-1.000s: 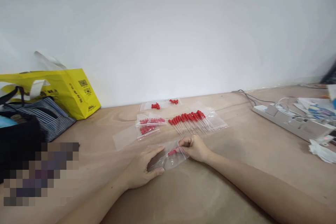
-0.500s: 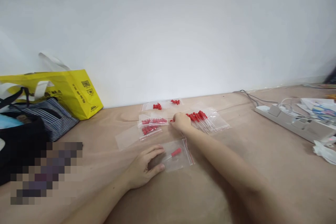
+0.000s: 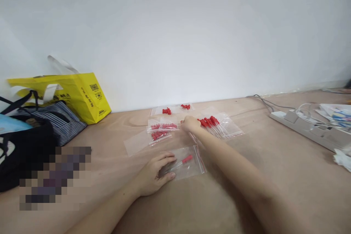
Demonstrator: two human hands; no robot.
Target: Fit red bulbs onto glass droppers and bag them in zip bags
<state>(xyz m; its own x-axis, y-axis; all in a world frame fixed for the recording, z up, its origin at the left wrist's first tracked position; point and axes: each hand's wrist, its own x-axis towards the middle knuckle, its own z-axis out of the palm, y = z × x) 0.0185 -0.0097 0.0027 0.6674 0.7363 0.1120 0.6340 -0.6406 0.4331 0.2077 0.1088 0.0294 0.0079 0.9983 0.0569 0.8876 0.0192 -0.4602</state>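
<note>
My left hand [image 3: 155, 175] rests on the table with fingers and thumb apart, touching the left end of a clear zip bag [image 3: 192, 172]. In that bag lies one dropper [image 3: 187, 159] with a red bulb and a clear stem. Farther back, my right hand [image 3: 190, 124] is closed in a pinch, with a bit of red at its fingertips and thin stems showing beneath it. Just right of it, several red-bulbed droppers [image 3: 211, 121] lie in a row on clear bags [image 3: 234, 129]. To its left are filled zip bags [image 3: 160, 137] holding more red bulbs.
More bags with red bulbs [image 3: 166, 111] lie by the wall. At left stand a yellow bag [image 3: 90, 106], a striped pouch [image 3: 65, 120] and a black bag [image 3: 41, 146], near a blurred-out object [image 3: 57, 175]. A white power strip [image 3: 301, 128] with cables and papers [image 3: 334, 111] lies at right.
The whole view has shifted slightly, so things appear a little farther right. My right hand stays at the row of droppers, and my left hand stays on the bag.
</note>
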